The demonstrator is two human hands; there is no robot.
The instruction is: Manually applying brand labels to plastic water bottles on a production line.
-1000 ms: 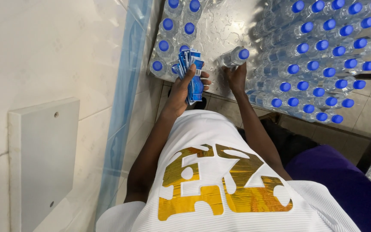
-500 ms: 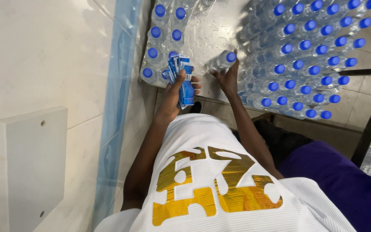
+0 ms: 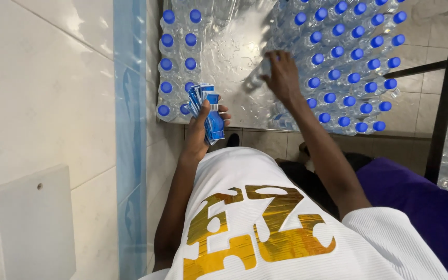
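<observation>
Our right hand (image 3: 283,75) is now reaching farther out, clasping a bottle (image 3: 259,77) mid-table; our left hand (image 3: 203,127) is clamping blue labels (image 3: 208,106) at the near edge.

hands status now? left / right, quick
Left hand: closed, holding a stack of blue labels.
Right hand: fingers curled on a clear bottle lying on the plastic wrap.

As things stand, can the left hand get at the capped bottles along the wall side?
Probably not to grip: the left hand sits right beside the wall-side bottles with nothing between them, but its fingers are closed around a stack of blue labels, so it has no free grasp.
</observation>
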